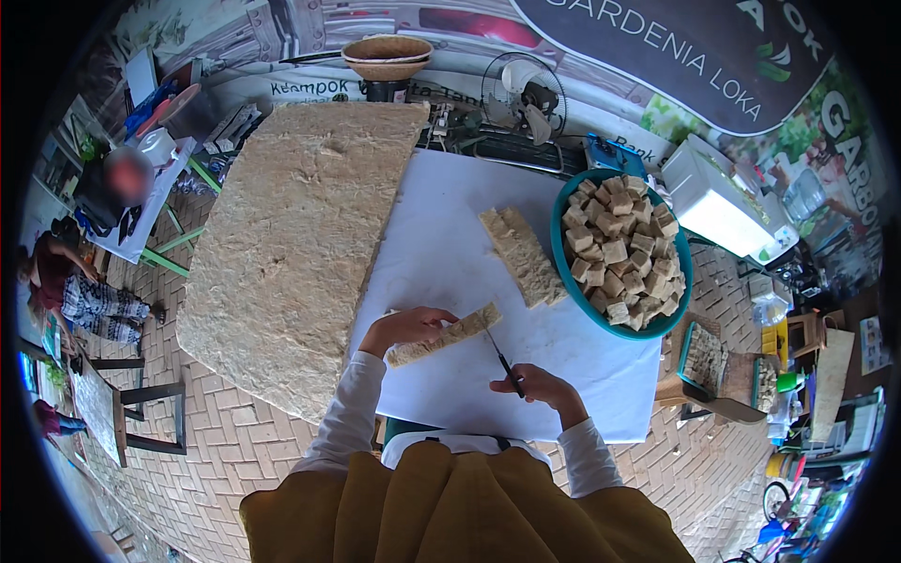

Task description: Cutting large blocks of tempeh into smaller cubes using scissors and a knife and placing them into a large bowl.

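Observation:
My left hand (410, 328) is closed on a narrow strip of beige, fibrous rockwool-like material (441, 340), with the fingers along its far side. A black-handled knife (508, 370) sits in my right hand (542, 391). Its thin blade points away from me and meets the strip near the right end. Just beyond the strip, two pieces of the same material (522, 255) lie close together on the white table cover (435, 235). Cut cubes (615, 251) fill a round teal basin (683, 298) at the right of the table.
A large, thick fibrous slab (291, 225) takes up the left side. A fan (526, 98) and a woven bowl (387, 58) stand at the back. Further right is a tray of small pieces (704, 357). People are at the far left, beside a white table (141, 225).

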